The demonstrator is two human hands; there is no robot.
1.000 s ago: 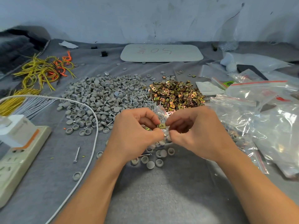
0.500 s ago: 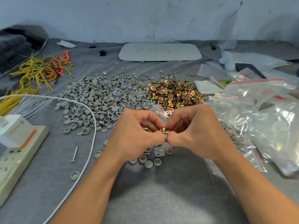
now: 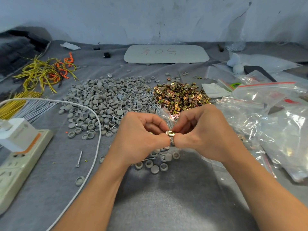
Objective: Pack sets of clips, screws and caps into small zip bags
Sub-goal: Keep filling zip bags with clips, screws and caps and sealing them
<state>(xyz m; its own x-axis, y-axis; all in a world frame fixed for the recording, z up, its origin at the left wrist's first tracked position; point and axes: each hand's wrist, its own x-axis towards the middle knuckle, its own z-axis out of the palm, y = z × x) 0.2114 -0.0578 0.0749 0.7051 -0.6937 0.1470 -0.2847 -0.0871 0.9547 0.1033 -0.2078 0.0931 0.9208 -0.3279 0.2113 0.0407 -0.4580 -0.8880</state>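
Both hands, left (image 3: 138, 139) and right (image 3: 201, 135), pinch a brass clip (image 3: 170, 133) above scattered caps (image 3: 155, 169)

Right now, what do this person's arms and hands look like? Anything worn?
Both are bare: the left hand and right hand have no gloves, rings or watch showing, and the left forearm and right forearm carry no sleeves in view.
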